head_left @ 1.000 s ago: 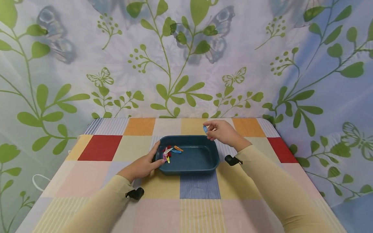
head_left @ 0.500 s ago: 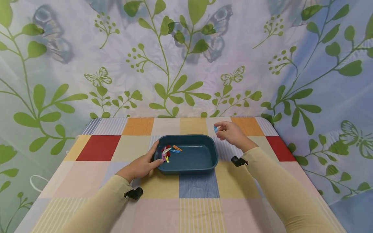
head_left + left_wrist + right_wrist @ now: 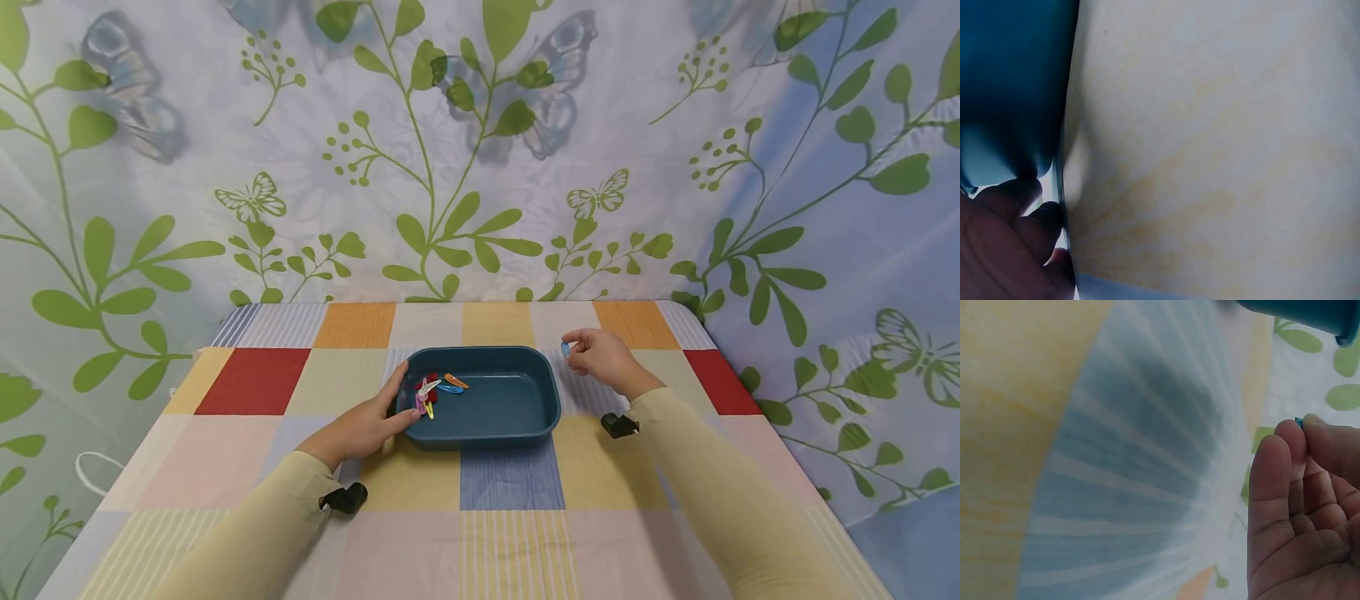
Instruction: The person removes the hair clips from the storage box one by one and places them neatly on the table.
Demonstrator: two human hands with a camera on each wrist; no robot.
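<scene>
A dark blue rectangular plastic tray (image 3: 517, 404) stands on the table. My left hand (image 3: 367, 425) grips its left end, thumb over the front rim and fingers along the outer side. In the left wrist view those fingers (image 3: 1013, 228) touch the tray's corner (image 3: 1010, 144). Several snap hair clips lie in the tray's left part, among them an orange clip (image 3: 456, 381), a blue clip (image 3: 450, 389) and a white clip (image 3: 430, 387). To the right of the tray, above the table, my right hand (image 3: 603, 360) pinches another blue hair clip (image 3: 566, 349) between thumb and fingertips.
A patchwork-patterned cloth (image 3: 255, 379) covers the table. Behind it hangs a curtain (image 3: 480, 167) printed with leaves and butterflies. A white cable (image 3: 93, 471) loops at the table's left edge.
With the blue hair clip, my right hand has moved right from above the tray's back right corner, then lower beside the tray. The left hand keeps its place on the tray.
</scene>
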